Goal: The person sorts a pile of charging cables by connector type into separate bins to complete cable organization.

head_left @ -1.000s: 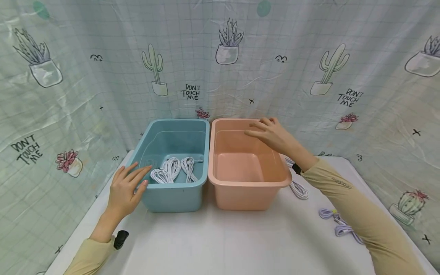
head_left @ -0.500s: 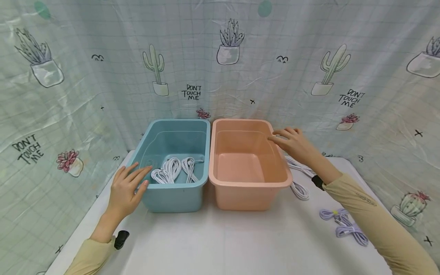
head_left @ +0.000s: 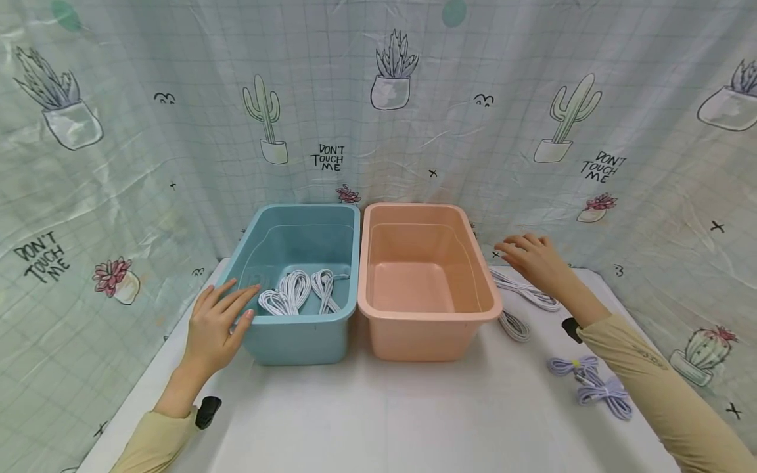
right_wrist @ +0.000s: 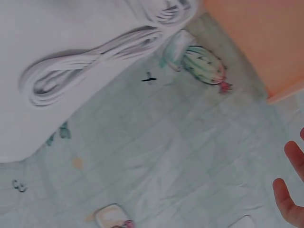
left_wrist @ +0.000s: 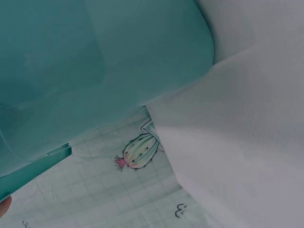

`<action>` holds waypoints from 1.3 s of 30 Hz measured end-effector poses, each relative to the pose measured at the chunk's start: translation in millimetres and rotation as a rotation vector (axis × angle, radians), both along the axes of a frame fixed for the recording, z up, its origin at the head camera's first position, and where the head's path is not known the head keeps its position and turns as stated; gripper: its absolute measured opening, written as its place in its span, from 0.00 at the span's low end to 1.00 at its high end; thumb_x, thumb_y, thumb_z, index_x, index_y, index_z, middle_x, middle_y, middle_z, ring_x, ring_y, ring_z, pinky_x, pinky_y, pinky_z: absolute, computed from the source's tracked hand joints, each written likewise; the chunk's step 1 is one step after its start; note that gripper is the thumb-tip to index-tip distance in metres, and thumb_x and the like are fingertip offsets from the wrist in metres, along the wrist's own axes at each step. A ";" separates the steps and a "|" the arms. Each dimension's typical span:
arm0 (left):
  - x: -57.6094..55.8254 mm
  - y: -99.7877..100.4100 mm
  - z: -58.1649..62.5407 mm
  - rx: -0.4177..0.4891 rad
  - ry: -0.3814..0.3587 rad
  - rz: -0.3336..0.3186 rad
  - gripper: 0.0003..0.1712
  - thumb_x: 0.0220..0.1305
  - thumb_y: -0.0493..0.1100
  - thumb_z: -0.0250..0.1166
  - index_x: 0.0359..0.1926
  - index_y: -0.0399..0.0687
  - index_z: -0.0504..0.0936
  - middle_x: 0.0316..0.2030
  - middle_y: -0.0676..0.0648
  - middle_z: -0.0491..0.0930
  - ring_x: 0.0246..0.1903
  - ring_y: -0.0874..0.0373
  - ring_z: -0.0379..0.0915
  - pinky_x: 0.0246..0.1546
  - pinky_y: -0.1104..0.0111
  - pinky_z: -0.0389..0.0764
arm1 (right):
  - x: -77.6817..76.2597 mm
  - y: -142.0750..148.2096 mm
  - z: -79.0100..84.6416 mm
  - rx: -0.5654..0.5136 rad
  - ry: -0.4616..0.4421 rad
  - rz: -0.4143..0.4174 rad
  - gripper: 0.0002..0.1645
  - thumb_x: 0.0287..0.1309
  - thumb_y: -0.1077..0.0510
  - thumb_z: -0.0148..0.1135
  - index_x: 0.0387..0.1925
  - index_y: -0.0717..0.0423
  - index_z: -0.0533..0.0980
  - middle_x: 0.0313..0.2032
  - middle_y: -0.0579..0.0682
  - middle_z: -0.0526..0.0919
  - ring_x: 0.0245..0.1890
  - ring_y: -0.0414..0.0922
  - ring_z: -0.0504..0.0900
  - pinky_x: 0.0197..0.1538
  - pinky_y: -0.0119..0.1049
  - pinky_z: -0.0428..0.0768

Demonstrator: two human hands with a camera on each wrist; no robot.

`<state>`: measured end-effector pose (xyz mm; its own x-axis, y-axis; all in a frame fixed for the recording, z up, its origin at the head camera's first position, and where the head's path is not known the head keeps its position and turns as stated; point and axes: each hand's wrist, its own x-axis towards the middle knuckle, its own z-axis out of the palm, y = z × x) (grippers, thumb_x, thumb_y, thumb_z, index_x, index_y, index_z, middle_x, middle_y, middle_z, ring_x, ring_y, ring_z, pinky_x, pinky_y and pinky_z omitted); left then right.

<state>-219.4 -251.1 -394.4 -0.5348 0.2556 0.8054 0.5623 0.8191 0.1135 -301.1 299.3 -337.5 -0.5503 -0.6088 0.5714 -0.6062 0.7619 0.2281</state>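
Note:
My left hand (head_left: 214, 332) rests with spread, relaxed fingers at the near left corner of the blue bin (head_left: 296, 320). Inside that bin lie white cable bundles (head_left: 294, 289), several loops side by side. To the right of the orange bin (head_left: 430, 316), my right hand (head_left: 538, 263) hovers with loosely bent fingers and holds nothing. Below it on the table are a long white cable bundle (head_left: 526, 289) and a smaller white coil (head_left: 514, 326). The right wrist view shows the long bundle (right_wrist: 90, 66) lying flat, apart from the fingertips (right_wrist: 284, 194).
Purple cable bundles (head_left: 604, 392), one with a yellow tie, lie on the right side of the white table (head_left: 378, 420). The two bins stand side by side. A cactus-print curtain (head_left: 378, 151) hangs close behind and along both sides.
My right hand has moved right and slightly lower, from over the orange bin to above the table beside it, uncovering the white and purple cables. The left hand stays in place.

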 end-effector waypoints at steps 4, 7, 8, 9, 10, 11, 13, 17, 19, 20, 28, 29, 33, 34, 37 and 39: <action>0.2 -0.1 0.0 0.001 -0.001 -0.002 0.23 0.64 0.54 0.46 0.50 0.48 0.77 0.43 0.41 0.80 0.52 0.39 0.67 0.59 0.44 0.55 | -2.2 12.6 -11.6 0.009 0.013 -0.050 0.22 0.42 0.65 0.65 0.43 0.52 0.74 0.38 0.55 0.79 0.37 0.54 0.73 0.32 0.50 0.69; 0.4 0.1 0.2 0.002 0.000 -0.003 0.23 0.64 0.54 0.46 0.50 0.48 0.77 0.43 0.41 0.80 0.52 0.39 0.67 0.59 0.44 0.55 | -2.1 21.3 -20.1 0.018 0.007 -0.091 0.22 0.43 0.65 0.64 0.45 0.54 0.74 0.38 0.56 0.79 0.37 0.55 0.74 0.32 0.51 0.69; 0.5 0.2 0.3 0.003 0.000 -0.004 0.23 0.64 0.54 0.46 0.50 0.48 0.77 0.43 0.41 0.80 0.52 0.39 0.67 0.59 0.44 0.55 | -1.8 23.9 -22.8 0.020 0.003 -0.104 0.22 0.43 0.64 0.64 0.45 0.55 0.74 0.38 0.56 0.79 0.37 0.55 0.74 0.32 0.51 0.69; 0.5 0.4 0.4 0.003 0.002 -0.004 0.23 0.64 0.55 0.46 0.50 0.48 0.78 0.43 0.41 0.80 0.52 0.39 0.67 0.59 0.44 0.55 | -1.6 26.6 -25.6 0.022 -0.003 -0.119 0.22 0.44 0.64 0.64 0.46 0.56 0.74 0.38 0.56 0.79 0.37 0.55 0.74 0.32 0.51 0.69; 0.8 0.2 0.6 0.003 0.003 -0.003 0.23 0.64 0.55 0.46 0.50 0.48 0.78 0.42 0.41 0.80 0.52 0.39 0.67 0.59 0.44 0.55 | -1.8 29.0 -28.4 0.023 -0.008 -0.135 0.22 0.44 0.63 0.64 0.46 0.57 0.74 0.38 0.57 0.79 0.37 0.56 0.74 0.32 0.51 0.69; 1.0 0.0 0.8 0.003 0.005 -0.003 0.23 0.64 0.55 0.46 0.50 0.48 0.78 0.42 0.41 0.80 0.52 0.39 0.67 0.59 0.44 0.55 | -2.1 31.2 -31.3 0.027 -0.015 -0.154 0.22 0.44 0.63 0.64 0.46 0.57 0.74 0.37 0.57 0.80 0.37 0.56 0.74 0.32 0.51 0.69; 1.5 -0.3 1.2 0.003 0.010 -0.002 0.24 0.64 0.55 0.45 0.50 0.48 0.78 0.42 0.40 0.80 0.52 0.39 0.67 0.59 0.44 0.55 | -3.7 35.9 -38.0 0.032 -0.031 -0.197 0.22 0.44 0.62 0.64 0.45 0.59 0.74 0.37 0.58 0.80 0.38 0.56 0.74 0.32 0.52 0.69; 1.9 -0.5 1.4 0.006 0.014 -0.004 0.24 0.65 0.56 0.45 0.50 0.47 0.78 0.42 0.40 0.80 0.51 0.38 0.68 0.59 0.44 0.56 | -8.1 45.5 -54.9 0.038 -0.088 -0.298 0.19 0.47 0.60 0.63 0.44 0.61 0.74 0.39 0.59 0.79 0.40 0.57 0.73 0.34 0.55 0.69; 1.9 -0.5 1.3 0.005 0.013 -0.004 0.25 0.65 0.56 0.45 0.50 0.47 0.78 0.41 0.40 0.80 0.51 0.38 0.68 0.58 0.44 0.56 | -10.2 50.4 -65.1 0.032 -0.121 -0.344 0.18 0.49 0.59 0.61 0.44 0.62 0.74 0.40 0.60 0.78 0.42 0.58 0.73 0.36 0.57 0.68; 1.9 -0.5 1.2 0.005 0.013 -0.004 0.25 0.65 0.56 0.45 0.50 0.47 0.78 0.41 0.40 0.80 0.51 0.38 0.68 0.58 0.44 0.56 | -11.0 52.6 -70.2 0.027 -0.137 -0.363 0.18 0.50 0.59 0.61 0.43 0.62 0.74 0.41 0.60 0.78 0.42 0.58 0.72 0.36 0.58 0.68; 0.9 0.3 -0.1 -0.007 -0.005 0.002 0.24 0.65 0.55 0.45 0.50 0.47 0.77 0.41 0.40 0.80 0.52 0.38 0.67 0.58 0.43 0.56 | -12.9 60.5 -102.5 0.014 -0.357 -0.514 0.22 0.55 0.56 0.55 0.50 0.64 0.69 0.51 0.66 0.71 0.51 0.61 0.67 0.43 0.66 0.64; 0.7 0.3 -0.2 -0.007 -0.003 0.003 0.24 0.65 0.55 0.45 0.50 0.47 0.78 0.41 0.40 0.80 0.52 0.38 0.67 0.58 0.43 0.56 | -13.3 60.9 -105.2 0.015 -0.385 -0.530 0.23 0.56 0.56 0.54 0.51 0.64 0.68 0.52 0.66 0.70 0.52 0.62 0.66 0.44 0.67 0.63; 0.8 -0.2 0.3 -0.007 -0.008 0.005 0.24 0.65 0.55 0.45 0.50 0.47 0.77 0.41 0.40 0.81 0.52 0.38 0.67 0.58 0.44 0.56 | -15.9 61.6 -113.1 0.012 -0.487 -0.571 0.25 0.60 0.54 0.48 0.55 0.64 0.64 0.57 0.68 0.65 0.57 0.65 0.61 0.48 0.72 0.58; 0.9 -0.4 0.5 -0.006 -0.008 0.005 0.24 0.65 0.55 0.45 0.50 0.47 0.77 0.41 0.40 0.81 0.52 0.38 0.67 0.58 0.44 0.56 | -16.2 61.5 -114.4 0.015 -0.511 -0.578 0.26 0.61 0.53 0.46 0.56 0.64 0.63 0.58 0.68 0.63 0.58 0.66 0.59 0.48 0.72 0.57; 1.3 -1.1 0.5 -0.007 -0.006 0.007 0.24 0.65 0.55 0.45 0.50 0.48 0.77 0.41 0.40 0.81 0.51 0.38 0.68 0.57 0.43 0.56 | -16.4 60.2 -117.6 0.030 -0.589 -0.606 0.27 0.62 0.52 0.44 0.59 0.63 0.60 0.60 0.68 0.61 0.60 0.68 0.56 0.51 0.73 0.54; 1.6 -1.3 0.2 -0.007 -0.003 0.007 0.24 0.65 0.55 0.45 0.50 0.48 0.77 0.41 0.40 0.81 0.51 0.38 0.68 0.57 0.43 0.57 | -16.8 59.6 -120.7 0.038 -0.630 -0.624 0.28 0.62 0.51 0.42 0.60 0.62 0.59 0.61 0.69 0.59 0.60 0.69 0.54 0.52 0.74 0.52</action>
